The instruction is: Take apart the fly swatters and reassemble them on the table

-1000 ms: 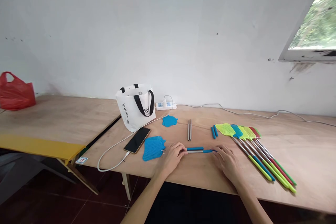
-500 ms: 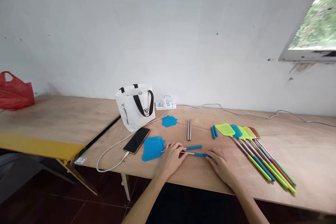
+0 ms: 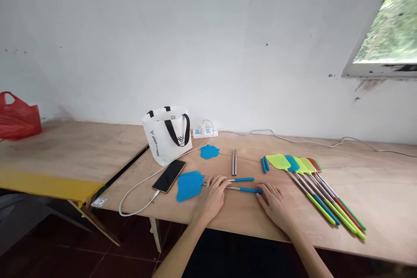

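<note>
My left hand (image 3: 211,194) rests on the plywood table (image 3: 247,217), fingers curled over the metal rods of two blue fly swatters whose blue mesh heads (image 3: 189,184) lie just left of it. Two blue-gripped handles (image 3: 247,184) stick out to the right between my hands. My right hand (image 3: 276,204) lies flat with fingers spread, its fingertips touching the end of the nearer blue handle.
A row of finished fly swatters (image 3: 312,186) in green, blue and red lies at the right. Two metal rods (image 3: 234,161), two blue grips (image 3: 265,164) and a blue swatter head (image 3: 209,151) lie behind. A phone (image 3: 169,175) on a cable, a white bag (image 3: 167,132), a power strip (image 3: 204,132) and a red bag (image 3: 18,116) sit left.
The two swatter handles have shifted from lying end to end into a slightly spread pair. My right hand slid left along the nearer handle. The view tilted a little.
</note>
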